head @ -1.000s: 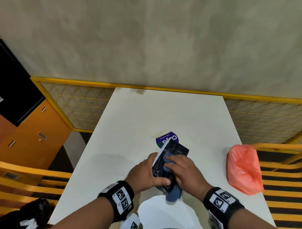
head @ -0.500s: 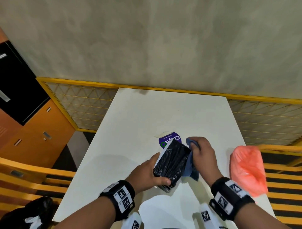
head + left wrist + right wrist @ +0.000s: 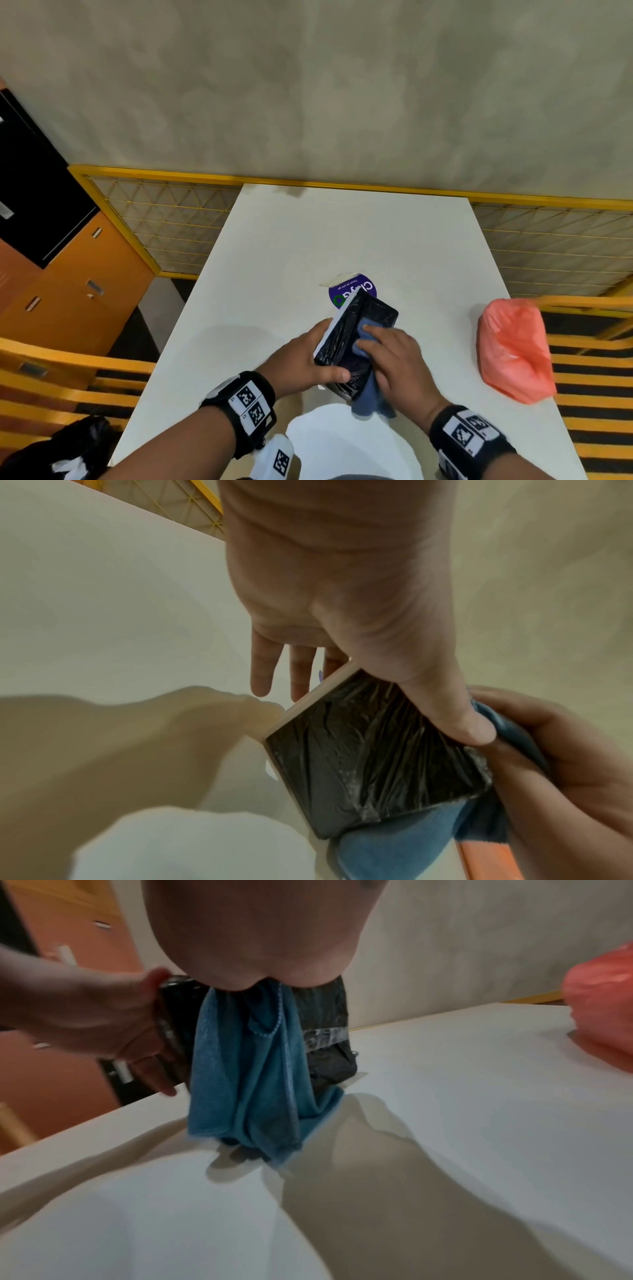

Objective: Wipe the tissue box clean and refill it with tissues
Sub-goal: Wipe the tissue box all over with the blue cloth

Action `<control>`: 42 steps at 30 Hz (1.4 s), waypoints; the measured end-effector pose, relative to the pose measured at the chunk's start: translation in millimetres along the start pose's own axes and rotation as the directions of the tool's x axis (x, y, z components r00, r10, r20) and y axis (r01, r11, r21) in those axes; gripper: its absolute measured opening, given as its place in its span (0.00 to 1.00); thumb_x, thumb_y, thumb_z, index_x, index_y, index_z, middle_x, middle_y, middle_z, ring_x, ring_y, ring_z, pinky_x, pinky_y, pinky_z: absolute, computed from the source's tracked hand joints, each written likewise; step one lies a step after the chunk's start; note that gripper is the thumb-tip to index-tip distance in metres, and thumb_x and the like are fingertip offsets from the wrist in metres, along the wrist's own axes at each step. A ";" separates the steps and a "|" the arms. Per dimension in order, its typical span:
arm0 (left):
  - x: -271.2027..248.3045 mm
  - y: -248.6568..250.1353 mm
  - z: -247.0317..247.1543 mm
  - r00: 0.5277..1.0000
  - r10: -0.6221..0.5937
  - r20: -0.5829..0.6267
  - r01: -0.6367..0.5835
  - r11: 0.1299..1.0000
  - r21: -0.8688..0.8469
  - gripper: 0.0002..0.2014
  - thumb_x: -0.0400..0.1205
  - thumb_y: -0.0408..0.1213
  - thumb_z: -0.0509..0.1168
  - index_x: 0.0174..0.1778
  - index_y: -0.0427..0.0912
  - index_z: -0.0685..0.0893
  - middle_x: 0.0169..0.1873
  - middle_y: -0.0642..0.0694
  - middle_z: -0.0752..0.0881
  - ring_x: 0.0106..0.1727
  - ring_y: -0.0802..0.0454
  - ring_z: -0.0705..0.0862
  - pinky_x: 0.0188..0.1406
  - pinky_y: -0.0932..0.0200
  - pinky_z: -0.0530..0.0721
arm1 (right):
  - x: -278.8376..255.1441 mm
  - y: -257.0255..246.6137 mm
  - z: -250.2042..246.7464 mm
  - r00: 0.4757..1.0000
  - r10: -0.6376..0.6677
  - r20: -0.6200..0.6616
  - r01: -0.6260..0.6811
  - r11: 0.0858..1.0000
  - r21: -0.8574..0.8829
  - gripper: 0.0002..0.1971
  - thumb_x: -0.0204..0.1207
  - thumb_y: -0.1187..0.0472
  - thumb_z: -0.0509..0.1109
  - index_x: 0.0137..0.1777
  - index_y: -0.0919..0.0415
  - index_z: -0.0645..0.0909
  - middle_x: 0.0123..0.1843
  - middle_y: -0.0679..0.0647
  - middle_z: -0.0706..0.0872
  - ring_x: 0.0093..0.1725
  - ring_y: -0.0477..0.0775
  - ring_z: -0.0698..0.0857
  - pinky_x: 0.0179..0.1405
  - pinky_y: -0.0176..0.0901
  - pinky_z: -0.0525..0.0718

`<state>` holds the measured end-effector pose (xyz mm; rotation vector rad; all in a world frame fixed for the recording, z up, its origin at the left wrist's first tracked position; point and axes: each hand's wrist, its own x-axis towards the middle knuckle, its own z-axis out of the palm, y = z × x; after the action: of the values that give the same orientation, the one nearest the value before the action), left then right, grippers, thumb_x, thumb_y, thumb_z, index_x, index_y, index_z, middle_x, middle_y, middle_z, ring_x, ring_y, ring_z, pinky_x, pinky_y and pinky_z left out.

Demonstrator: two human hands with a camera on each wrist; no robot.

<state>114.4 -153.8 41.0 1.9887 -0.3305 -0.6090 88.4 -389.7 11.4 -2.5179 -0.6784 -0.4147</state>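
Observation:
A black tissue box (image 3: 342,339) wrapped in crinkled plastic stands on the white table (image 3: 342,240), near its front edge. My left hand (image 3: 308,356) grips the box from the left, thumb on the near end and fingers along the white side. In the left wrist view the thumb lies across the box (image 3: 369,764). My right hand (image 3: 397,359) holds a blue cloth (image 3: 371,401) and presses it on the box's top face. The cloth (image 3: 246,1069) hangs from under the palm down over the near end of the box (image 3: 325,1007).
An orange-red plastic bag (image 3: 510,349) lies at the table's right edge. A round purple sticker (image 3: 356,289) sits just behind the box. A yellow mesh rail (image 3: 171,219) and wall close the far side; an orange cabinet (image 3: 68,291) stands left.
My right hand with the cloth slid from the box's top to its far right end, then came back onto the top. My left hand kept its grip.

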 end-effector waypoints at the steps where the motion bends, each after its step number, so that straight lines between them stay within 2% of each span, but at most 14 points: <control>1: -0.2 -0.6 0.3 1.000 -0.002 -0.002 0.002 1.000 -0.005 0.38 0.74 0.49 0.81 0.77 0.69 0.69 0.63 0.59 0.88 0.63 0.60 0.87 0.67 0.45 0.85 | 5.1 7.5 -1.3 0.998 0.054 -0.023 -0.054 0.999 -0.006 0.18 0.72 0.60 0.63 0.62 0.48 0.79 0.68 0.52 0.82 0.59 0.60 0.81 0.56 0.53 0.75; 6: -0.4 -0.8 2.8 1.000 0.000 -0.003 0.000 1.000 0.010 0.41 0.73 0.53 0.81 0.79 0.70 0.67 0.64 0.61 0.87 0.64 0.63 0.86 0.68 0.47 0.84 | 36.8 37.3 -2.5 0.967 0.240 -0.082 -0.237 0.970 0.049 0.14 0.77 0.61 0.60 0.57 0.57 0.85 0.63 0.54 0.84 0.60 0.60 0.79 0.61 0.44 0.72; 10: -0.9 -4.5 4.3 1.000 -0.024 -0.015 0.025 0.999 0.038 0.46 0.70 0.58 0.81 0.81 0.72 0.63 0.66 0.65 0.85 0.65 0.66 0.84 0.70 0.50 0.82 | 61.6 48.3 -17.5 0.831 0.554 -0.049 -0.522 0.807 0.278 0.14 0.74 0.75 0.65 0.51 0.59 0.86 0.51 0.54 0.85 0.57 0.59 0.83 0.53 0.31 0.70; 12: 0.3 -6.2 4.4 0.999 -0.035 -0.028 0.037 0.997 0.063 0.49 0.68 0.61 0.80 0.82 0.72 0.60 0.68 0.66 0.84 0.67 0.66 0.83 0.71 0.51 0.81 | 66.9 25.5 -32.1 0.875 0.469 -0.120 -0.425 0.862 0.275 0.14 0.73 0.74 0.66 0.51 0.57 0.86 0.51 0.50 0.85 0.56 0.55 0.82 0.55 0.28 0.70; 15: 3.4 -15.8 6.8 0.998 -0.042 -0.042 0.045 0.995 0.085 0.46 0.69 0.59 0.80 0.81 0.71 0.63 0.67 0.66 0.84 0.68 0.67 0.82 0.70 0.55 0.81 | 50.9 -29.0 -30.9 0.999 0.028 -0.019 -0.024 0.982 0.185 0.13 0.75 0.63 0.65 0.56 0.53 0.86 0.61 0.49 0.85 0.62 0.52 0.80 0.63 0.43 0.72; 17: 4.6 -21.6 9.2 0.998 -0.042 -0.042 0.046 0.993 0.112 0.43 0.73 0.61 0.73 0.83 0.67 0.62 0.73 0.64 0.80 0.73 0.65 0.79 0.76 0.54 0.76 | 32.5 -54.7 -13.4 0.969 -0.161 0.185 0.128 0.975 0.182 0.13 0.79 0.56 0.65 0.62 0.49 0.83 0.68 0.48 0.81 0.68 0.52 0.77 0.66 0.49 0.72; 19: 7.2 -28.2 10.6 0.998 -0.066 -0.014 0.067 0.992 0.109 0.45 0.75 0.67 0.64 0.87 0.60 0.58 0.79 0.59 0.75 0.79 0.61 0.74 0.83 0.52 0.69 | 22.1 -59.7 2.0 0.942 -0.209 0.264 0.152 0.964 0.219 0.13 0.82 0.54 0.63 0.64 0.49 0.82 0.69 0.47 0.80 0.70 0.52 0.75 0.69 0.54 0.72; 22: 6.7 -26.4 11.5 0.998 -0.053 -0.030 0.056 0.992 0.109 0.40 0.75 0.62 0.69 0.82 0.55 0.69 0.72 0.57 0.81 0.73 0.62 0.79 0.78 0.52 0.75 | 25.0 -45.5 10.2 0.952 -0.191 0.241 0.128 0.958 0.257 0.14 0.81 0.57 0.62 0.64 0.49 0.82 0.69 0.47 0.80 0.72 0.50 0.75 0.75 0.59 0.67; 24: 5.4 -24.4 11.0 0.997 -0.034 -0.067 0.042 0.993 0.112 0.40 0.72 0.56 0.75 0.80 0.65 0.68 0.69 0.63 0.83 0.71 0.67 0.80 0.75 0.53 0.77 | 29.1 -34.6 12.5 0.950 -0.189 0.248 0.135 0.966 0.221 0.15 0.80 0.56 0.61 0.64 0.49 0.82 0.70 0.47 0.80 0.73 0.50 0.76 0.77 0.62 0.66; 29: 1.6 -15.2 8.4 0.997 -0.038 -0.063 0.044 0.995 0.091 0.47 0.67 0.64 0.79 0.81 0.76 0.62 0.67 0.66 0.84 0.68 0.66 0.82 0.70 0.50 0.82 | 47.2 0.0 9.6 0.991 -0.042 0.130 0.027 0.993 0.113 0.20 0.73 0.66 0.67 0.63 0.50 0.82 0.71 0.50 0.81 0.73 0.52 0.74 0.73 0.65 0.68; 34: 1.5 -14.4 7.9 0.997 -0.064 -0.053 0.069 0.993 0.097 0.51 0.65 0.69 0.78 0.82 0.78 0.58 0.69 0.67 0.82 0.70 0.65 0.81 0.71 0.47 0.81 | 65.7 21.9 4.5 1.000 -0.003 0.026 0.001 0.997 0.072 0.16 0.77 0.61 0.60 0.58 0.58 0.87 0.67 0.57 0.84 0.66 0.60 0.82 0.65 0.53 0.78; 36: 0.9 -13.2 6.8 0.997 -0.061 -0.056 0.067 0.993 0.096 0.50 0.66 0.67 0.79 0.81 0.78 0.59 0.68 0.67 0.83 0.69 0.65 0.82 0.70 0.48 0.82 | 73.3 32.3 2.0 0.992 0.124 0.001 -0.124 0.984 0.128 0.18 0.73 0.68 0.61 0.58 0.61 0.87 0.65 0.59 0.84 0.63 0.62 0.83 0.63 0.48 0.80; 39: -1.0 -10.8 6.0 0.996 -0.066 -0.053 0.071 0.992 0.100 0.48 0.67 0.65 0.79 0.80 0.80 0.59 0.67 0.68 0.83 0.67 0.65 0.83 0.70 0.48 0.82 | 77.9 44.1 -10.1 0.923 0.374 -0.091 -0.347 0.910 0.227 0.19 0.70 0.79 0.63 0.57 0.64 0.86 0.60 0.59 0.84 0.60 0.63 0.84 0.64 0.28 0.72; 42: -2.0 -5.9 4.7 0.998 -0.047 -0.047 0.051 0.994 0.093 0.46 0.69 0.61 0.79 0.80 0.78 0.61 0.65 0.69 0.85 0.65 0.67 0.84 0.69 0.49 0.83 | 73.2 20.2 -34.5 0.941 0.282 -0.188 -0.233 0.941 0.247 0.18 0.75 0.75 0.64 0.59 0.59 0.85 0.64 0.54 0.83 0.64 0.55 0.81 0.67 0.33 0.72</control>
<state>110.0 -153.5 34.6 2.1028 -0.2890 -0.5884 154.5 -395.2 61.9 -2.2648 -0.2830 -0.4856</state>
